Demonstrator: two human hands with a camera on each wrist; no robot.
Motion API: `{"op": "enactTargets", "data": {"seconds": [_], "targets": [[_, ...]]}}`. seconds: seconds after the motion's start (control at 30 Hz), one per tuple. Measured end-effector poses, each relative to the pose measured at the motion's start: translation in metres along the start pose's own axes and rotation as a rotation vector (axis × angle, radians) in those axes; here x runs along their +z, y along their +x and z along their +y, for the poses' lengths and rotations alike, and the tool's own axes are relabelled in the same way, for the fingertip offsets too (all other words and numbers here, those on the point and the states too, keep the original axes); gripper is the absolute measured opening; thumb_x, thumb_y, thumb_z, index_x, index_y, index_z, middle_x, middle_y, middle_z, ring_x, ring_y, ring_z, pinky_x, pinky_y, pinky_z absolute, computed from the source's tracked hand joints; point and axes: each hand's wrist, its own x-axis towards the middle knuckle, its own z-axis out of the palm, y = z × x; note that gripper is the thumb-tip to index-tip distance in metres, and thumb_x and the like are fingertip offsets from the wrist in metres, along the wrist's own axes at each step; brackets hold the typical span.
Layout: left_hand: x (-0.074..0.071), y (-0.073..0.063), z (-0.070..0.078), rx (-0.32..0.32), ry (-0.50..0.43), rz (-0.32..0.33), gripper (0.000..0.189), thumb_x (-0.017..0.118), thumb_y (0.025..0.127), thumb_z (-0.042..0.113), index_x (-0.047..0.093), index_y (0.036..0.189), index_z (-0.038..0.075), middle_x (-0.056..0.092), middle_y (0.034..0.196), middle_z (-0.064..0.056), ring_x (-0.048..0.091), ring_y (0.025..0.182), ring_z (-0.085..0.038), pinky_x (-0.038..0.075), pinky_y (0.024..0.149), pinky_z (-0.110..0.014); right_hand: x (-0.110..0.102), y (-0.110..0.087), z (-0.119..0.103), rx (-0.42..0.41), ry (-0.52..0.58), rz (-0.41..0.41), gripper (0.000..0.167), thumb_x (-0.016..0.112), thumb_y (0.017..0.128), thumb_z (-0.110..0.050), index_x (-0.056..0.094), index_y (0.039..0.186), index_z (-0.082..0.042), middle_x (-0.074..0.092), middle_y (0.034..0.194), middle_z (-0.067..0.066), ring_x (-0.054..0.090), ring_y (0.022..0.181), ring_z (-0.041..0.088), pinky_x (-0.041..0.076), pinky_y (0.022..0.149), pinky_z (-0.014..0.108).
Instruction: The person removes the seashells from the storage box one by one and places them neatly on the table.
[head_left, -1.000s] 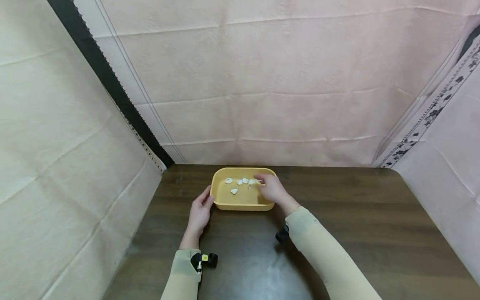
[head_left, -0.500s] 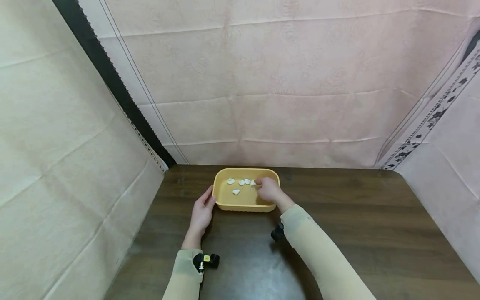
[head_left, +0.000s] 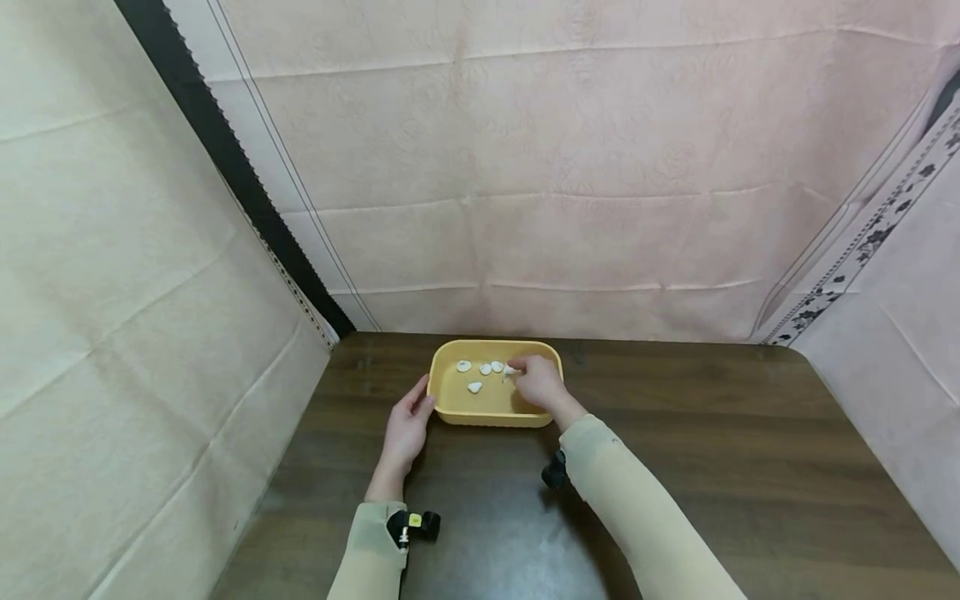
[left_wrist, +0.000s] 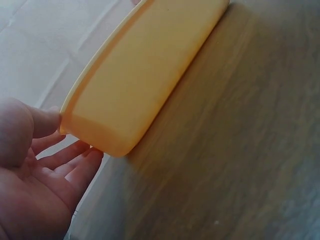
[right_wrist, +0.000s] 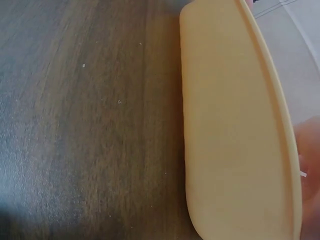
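- Yellow label (head_left: pixel 415 520) on left wrist camera (head_left: pixel 431 525), too small to read.
- 1 yellow tray (head_left: pixel 491 408), sitting on bench (head_left: pixel 675 417) near far edge.
- 5 white pieces (head_left: pixel 475 387) in tray: 4 along far side, 1 nearer person.
- 2 hands, apart.
- Left hand (head_left: pixel 407 429) clamped on tray's left end, thumb at rim, fingers against outer wall.
- Right hand (head_left: pixel 542 383) over tray, fingers curled, pinching small white item (right_wrist: pixel 303 174), mostly hidden.

I count two hands (head_left: pixel 406 428), one yellow tray (head_left: pixel 491 415), at least five white pieces (head_left: pixel 475 387), two black wrist devices (head_left: pixel 431 526), one table (head_left: pixel 705 442).
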Motion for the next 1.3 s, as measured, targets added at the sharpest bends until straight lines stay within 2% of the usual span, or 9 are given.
{"op": "enactTargets", "data": {"seconds": [0.07, 0.23, 0.5, 0.67, 0.83, 1.0, 1.13, 1.3], "targets": [[0.000, 0.000, 0.000, 0.011, -0.004, -0.002, 0.050, 0.054, 0.114, 0.015, 0.045, 0.163, 0.009, 0.041, 0.169, -0.010, 0.040, 0.154, -0.028, 0.036, 0.124, -0.048, 0.000, -0.001, -0.002, 0.008, -0.002, 0.022, 0.038, 0.060, 0.101, -0.002, 0.070, 0.138, 0.001, 0.068, 0.141, 0.015, 0.062, 0.131, 0.029, 0.053, 0.106, 0.047], [0.000, -0.001, 0.000, 0.027, -0.005, -0.002, 0.051, 0.054, 0.114, 0.014, 0.045, 0.163, 0.007, 0.042, 0.168, -0.012, 0.040, 0.153, -0.029, 0.036, 0.124, -0.048, 0.000, -0.001, -0.003, 0.025, 0.006, 0.051, 0.035, 0.060, 0.103, -0.005, 0.072, 0.136, 0.001, 0.069, 0.140, 0.016, 0.062, 0.130, 0.031, 0.053, 0.106, 0.048], [0.000, -0.001, -0.001, 0.000, 0.014, -0.005, 0.051, 0.053, 0.114, 0.015, 0.044, 0.164, 0.010, 0.041, 0.169, -0.009, 0.039, 0.154, -0.027, 0.036, 0.124, -0.048, 0.001, 0.000, 0.001, -0.003, -0.022, -0.042, 0.044, 0.057, 0.095, 0.007, 0.071, 0.137, 0.003, 0.069, 0.140, 0.017, 0.065, 0.119, 0.029, 0.055, 0.093, 0.040], [-0.001, 0.000, -0.002, -0.003, 0.005, -0.005, 0.051, 0.053, 0.114, 0.016, 0.044, 0.164, 0.012, 0.040, 0.170, -0.008, 0.039, 0.155, -0.027, 0.036, 0.124, -0.047, 0.000, 0.002, 0.003, -0.042, 0.049, -0.106, 0.057, 0.049, 0.088, 0.015, 0.068, 0.141, 0.003, 0.070, 0.137, 0.018, 0.066, 0.124, 0.034, 0.055, 0.096, 0.040], [0.000, 0.000, -0.001, 0.001, 0.001, -0.002, 0.051, 0.053, 0.114, 0.015, 0.045, 0.164, 0.010, 0.041, 0.169, -0.009, 0.041, 0.154, -0.028, 0.037, 0.123, -0.047, 0.000, 0.005, 0.009, -0.037, 0.121, -0.096, 0.052, 0.053, 0.091, 0.015, 0.071, 0.138, 0.000, 0.072, 0.134, 0.016, 0.067, 0.123, 0.032, 0.057, 0.095, 0.040], [0.000, 0.000, -0.002, 0.015, 0.000, 0.003, 0.050, 0.055, 0.113, 0.014, 0.046, 0.163, 0.009, 0.043, 0.168, -0.011, 0.043, 0.152, -0.028, 0.038, 0.123, -0.047, 0.001, 0.006, 0.008, -0.025, 0.008, -0.037, 0.052, 0.056, 0.086, 0.016, 0.078, 0.128, -0.004, 0.075, 0.127, 0.013, 0.067, 0.118, 0.029, 0.056, 0.101, 0.045], [0.001, -0.001, -0.002, 0.024, 0.002, -0.001, 0.050, 0.056, 0.113, 0.014, 0.047, 0.162, 0.008, 0.043, 0.167, -0.013, 0.043, 0.152, -0.029, 0.037, 0.123, -0.048, 0.003, 0.004, 0.007, 0.006, -0.075, -0.039, 0.048, 0.057, 0.085, 0.016, 0.080, 0.122, -0.004, 0.076, 0.123, 0.012, 0.067, 0.117, 0.028, 0.055, 0.104, 0.046], [0.002, -0.002, -0.001, 0.026, 0.011, -0.003, 0.051, 0.057, 0.113, 0.016, 0.047, 0.162, 0.007, 0.044, 0.167, -0.015, 0.043, 0.152, -0.031, 0.036, 0.123, -0.050, 0.007, 0.006, 0.009, 0.013, -0.133, -0.038, 0.038, 0.062, 0.086, 0.013, 0.082, 0.113, -0.004, 0.078, 0.111, 0.010, 0.069, 0.108, 0.026, 0.057, 0.099, 0.043]]}}
